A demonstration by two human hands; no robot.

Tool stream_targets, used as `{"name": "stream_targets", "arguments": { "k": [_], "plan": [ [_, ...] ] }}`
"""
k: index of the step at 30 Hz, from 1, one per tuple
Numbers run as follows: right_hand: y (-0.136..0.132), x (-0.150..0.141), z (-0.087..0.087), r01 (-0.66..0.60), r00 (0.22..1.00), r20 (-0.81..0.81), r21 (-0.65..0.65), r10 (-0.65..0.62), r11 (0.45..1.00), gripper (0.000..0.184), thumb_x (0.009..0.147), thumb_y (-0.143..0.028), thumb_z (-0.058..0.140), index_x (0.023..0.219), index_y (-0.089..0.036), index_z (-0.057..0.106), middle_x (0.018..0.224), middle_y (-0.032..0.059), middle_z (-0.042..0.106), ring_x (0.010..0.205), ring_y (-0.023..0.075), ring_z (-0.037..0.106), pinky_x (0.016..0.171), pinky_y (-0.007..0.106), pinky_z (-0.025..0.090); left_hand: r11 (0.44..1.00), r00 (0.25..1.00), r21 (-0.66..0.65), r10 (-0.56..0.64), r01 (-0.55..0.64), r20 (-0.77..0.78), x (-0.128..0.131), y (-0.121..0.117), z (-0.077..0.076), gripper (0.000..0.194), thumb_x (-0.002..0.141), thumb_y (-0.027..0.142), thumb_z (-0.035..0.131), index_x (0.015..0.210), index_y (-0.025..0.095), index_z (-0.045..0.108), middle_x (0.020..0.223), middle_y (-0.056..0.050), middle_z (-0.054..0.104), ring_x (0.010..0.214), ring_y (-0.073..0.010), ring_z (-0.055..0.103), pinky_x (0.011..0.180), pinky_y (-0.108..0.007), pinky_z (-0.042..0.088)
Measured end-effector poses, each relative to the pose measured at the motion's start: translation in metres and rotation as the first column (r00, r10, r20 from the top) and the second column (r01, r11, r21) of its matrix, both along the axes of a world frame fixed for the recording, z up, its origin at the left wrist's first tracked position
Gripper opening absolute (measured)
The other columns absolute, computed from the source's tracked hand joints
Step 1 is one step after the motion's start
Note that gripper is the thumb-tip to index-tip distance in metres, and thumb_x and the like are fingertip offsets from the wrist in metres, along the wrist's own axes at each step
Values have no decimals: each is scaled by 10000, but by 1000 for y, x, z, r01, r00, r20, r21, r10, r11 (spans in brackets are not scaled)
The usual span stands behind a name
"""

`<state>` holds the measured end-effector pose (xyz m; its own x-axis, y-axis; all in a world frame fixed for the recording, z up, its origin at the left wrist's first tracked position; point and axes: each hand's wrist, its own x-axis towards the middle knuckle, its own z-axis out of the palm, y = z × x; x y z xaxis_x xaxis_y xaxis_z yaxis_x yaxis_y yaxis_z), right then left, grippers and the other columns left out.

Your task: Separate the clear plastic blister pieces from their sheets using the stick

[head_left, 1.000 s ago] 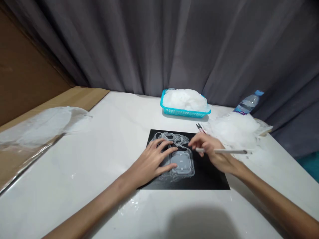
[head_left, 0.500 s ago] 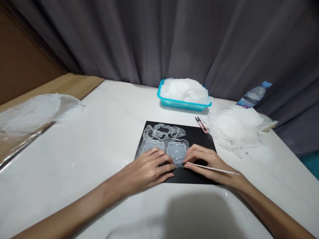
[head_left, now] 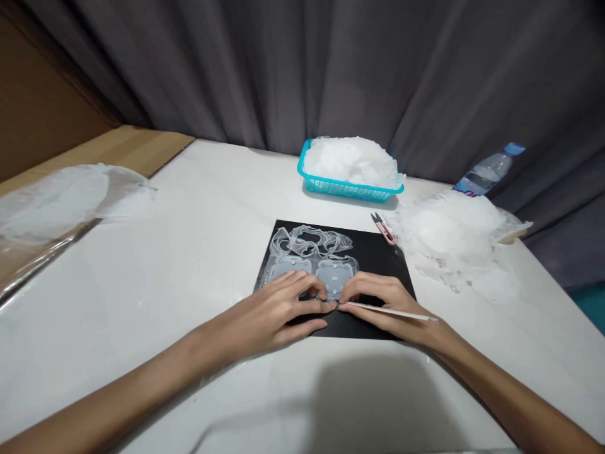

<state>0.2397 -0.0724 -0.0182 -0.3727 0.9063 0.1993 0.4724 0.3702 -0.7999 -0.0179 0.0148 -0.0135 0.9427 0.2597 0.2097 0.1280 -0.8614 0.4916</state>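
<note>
A black mat (head_left: 378, 252) lies on the white table (head_left: 189, 265). On it rests a clear moulded plastic sheet (head_left: 312, 255) with two square panels and looping offcuts. My left hand (head_left: 278, 309) lies on the mat's near edge, fingers bent and pressing the sheet's near edge. My right hand (head_left: 382, 302) pinches a thin white stick (head_left: 392, 311), whose tip meets the sheet's near edge right next to my left fingertips.
A turquoise basket (head_left: 347, 188) heaped with white plastic pieces stands behind the mat. Pink snips (head_left: 384, 228) lie at the mat's far right corner, beside a loose pile of clear pieces (head_left: 449, 236). A water bottle (head_left: 486, 171) lies far right. Plastic bag (head_left: 66, 202) and cardboard sit left.
Both hands drew back toward me from the middle of the sheet to its near edge. The stick's tip now touches the edge by my left fingertips. The camera tilted slightly.
</note>
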Motion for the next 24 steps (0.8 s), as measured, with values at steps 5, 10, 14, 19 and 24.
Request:
{"name": "stream_targets", "arguments": {
  "k": [5, 10, 14, 19, 24],
  "plan": [
    [0, 0, 1, -16, 1000, 4, 11, 16, 1000, 129, 1037, -291, 612, 1008, -219, 716, 985, 44, 721, 922, 177, 686, 842, 306, 549, 999, 1000, -33, 18, -18, 13, -1, 0, -2, 306, 1043, 317, 600, 1328, 293, 708, 1244, -93, 644, 1146, -257, 633, 1023, -377, 501],
    [-1, 1, 0, -43, 999, 7, 15, 43, 999, 140, 1053, -293, 582, 1035, -226, 704, 1029, 55, 720, 974, 189, 682, 884, 333, 555, 999, 999, -9, 38, -38, -4, -3, -1, -3, 327, 1032, 323, 618, 1347, 307, 707, 1425, -111, 562, 1320, -304, 572, 1126, -435, 475],
    [-2, -2, -6, -48, 999, 2, 69, 48, 996, 134, 1063, -249, 554, 1020, -223, 677, 1041, 55, 703, 980, 181, 667, 884, 325, 543, 999, 999, 32, 41, -40, -33, -2, 0, -3, 338, 1039, 350, 607, 1364, 316, 694, 1490, -110, 524, 1351, -312, 544, 1130, -463, 468],
    [-2, -4, -9, -75, 997, 29, 176, 71, 982, 124, 1067, -204, 524, 1037, -216, 644, 1061, 74, 689, 983, 182, 657, 886, 331, 540, 999, 998, 18, 51, -50, -47, -1, 2, -4, 297, 1023, 383, 631, 1300, 330, 726, 1466, -88, 548, 1329, -312, 546, 1102, -467, 467],
    [-6, 5, -6, -75, 994, 97, 206, 56, 976, 118, 1050, -157, 536, 1008, -211, 633, 1005, 69, 688, 914, 180, 641, 828, 326, 526, 998, 996, -14, 58, -59, -68, -1, 4, -5, 296, 1027, 406, 628, 1300, 334, 715, 1490, -83, 513, 1361, -306, 512, 1104, -459, 452]
  ]
}}
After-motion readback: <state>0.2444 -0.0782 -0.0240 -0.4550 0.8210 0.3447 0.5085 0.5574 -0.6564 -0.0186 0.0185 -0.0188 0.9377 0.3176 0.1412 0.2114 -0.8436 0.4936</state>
